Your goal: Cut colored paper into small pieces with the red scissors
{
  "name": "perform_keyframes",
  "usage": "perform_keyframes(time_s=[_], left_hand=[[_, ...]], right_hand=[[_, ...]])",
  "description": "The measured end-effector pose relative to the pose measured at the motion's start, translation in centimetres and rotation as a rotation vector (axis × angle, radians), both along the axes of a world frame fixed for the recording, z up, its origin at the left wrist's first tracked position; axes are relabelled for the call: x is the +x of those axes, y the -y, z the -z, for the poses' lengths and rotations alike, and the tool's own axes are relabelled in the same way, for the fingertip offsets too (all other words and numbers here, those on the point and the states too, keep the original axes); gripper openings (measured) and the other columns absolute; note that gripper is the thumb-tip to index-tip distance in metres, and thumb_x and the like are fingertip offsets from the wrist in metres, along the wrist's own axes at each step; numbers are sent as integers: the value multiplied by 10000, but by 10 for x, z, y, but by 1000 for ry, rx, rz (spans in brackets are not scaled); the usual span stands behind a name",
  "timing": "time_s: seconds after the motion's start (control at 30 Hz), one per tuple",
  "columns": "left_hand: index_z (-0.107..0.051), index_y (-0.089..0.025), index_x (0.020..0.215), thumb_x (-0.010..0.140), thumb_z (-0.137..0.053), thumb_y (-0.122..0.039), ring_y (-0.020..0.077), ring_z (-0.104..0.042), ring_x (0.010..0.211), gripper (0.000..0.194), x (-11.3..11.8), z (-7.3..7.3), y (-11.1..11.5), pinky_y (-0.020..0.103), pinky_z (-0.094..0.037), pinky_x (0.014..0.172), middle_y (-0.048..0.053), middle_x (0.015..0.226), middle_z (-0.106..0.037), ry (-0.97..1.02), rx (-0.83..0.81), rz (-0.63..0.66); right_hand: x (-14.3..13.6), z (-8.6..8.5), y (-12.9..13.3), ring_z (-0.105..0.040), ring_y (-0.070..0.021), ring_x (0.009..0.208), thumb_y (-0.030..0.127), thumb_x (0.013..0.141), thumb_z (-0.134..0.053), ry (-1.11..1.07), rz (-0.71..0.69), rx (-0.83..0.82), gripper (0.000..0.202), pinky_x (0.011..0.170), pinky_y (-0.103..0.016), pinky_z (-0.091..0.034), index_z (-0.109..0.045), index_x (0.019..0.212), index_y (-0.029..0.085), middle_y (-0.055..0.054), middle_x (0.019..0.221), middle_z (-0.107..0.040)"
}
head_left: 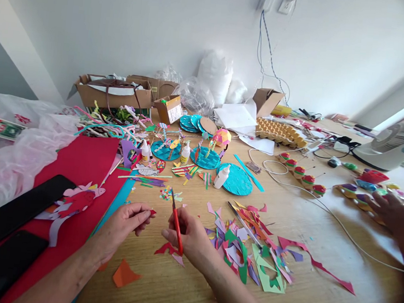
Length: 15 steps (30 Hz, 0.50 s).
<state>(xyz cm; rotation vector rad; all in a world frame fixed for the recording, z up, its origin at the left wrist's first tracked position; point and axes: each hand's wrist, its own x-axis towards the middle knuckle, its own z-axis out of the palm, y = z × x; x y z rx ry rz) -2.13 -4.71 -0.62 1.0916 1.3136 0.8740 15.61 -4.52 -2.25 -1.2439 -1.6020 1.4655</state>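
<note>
My left hand [129,220] pinches a small piece of red paper [152,213] between thumb and fingertips. Across a narrow gap, my right hand [187,233] grips red-handled scissors [177,225], seen almost edge-on with the dark blades pointing up and away. Red paper scraps [168,249] lie on the table below my right hand, and an orange scrap [126,274] lies nearer to me. Beyond the scissors sits a small heap of colourful paper bits [166,193]. To the right spreads a pile of paper offcuts [230,249] with a pen [243,222] across it.
Two black phones [21,210] rest on red paper sheets [78,173] at left. Glue bottles [222,177] stand by blue discs [238,181]. A white cable [325,206] crosses the right side, near a fan [395,144] and another person's hand [392,212]. Boxes [114,95] line the wall.
</note>
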Motion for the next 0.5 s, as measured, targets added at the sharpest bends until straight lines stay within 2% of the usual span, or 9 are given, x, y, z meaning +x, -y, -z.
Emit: perform_keyframes(time_s=[0.07,0.2,0.33,0.5], left_hand=[[-625,-147,646,684,-603,-354,102,-441,510,212,5,-3,1,210,-349,474,-27,560,-520,11,9,19],[-574,-162,569,684,-588,-349,101,-414,488,220,12,-3,0,212,-336,462,-44,501,-465,-11,52,64],[-544,-170,553,687,-558,-371,104,-407,479,242,14,0,-2,214,-327,452,-48,499,-454,-73,64,110],[-527,-176,555,704,-514,-389,113,-413,490,261,13,3,-3,220,-324,467,-48,499,-449,-185,54,206]], right_hand=[[-5,-2,-4,-388,-93,545,311,649,-643,-62,63,17,230,483,-201,-308,-466,720,183,55,604,-437],[-14,-7,-10,-387,-94,533,254,646,-630,-34,108,58,178,474,-200,-302,-486,721,181,54,589,-450],[-18,-3,-15,-403,-89,508,174,631,-580,-45,115,62,150,466,-198,-316,-444,692,192,58,575,-468],[-17,-3,-18,-428,-100,502,154,621,-535,-44,118,70,133,458,-205,-329,-440,700,201,60,572,-464]])
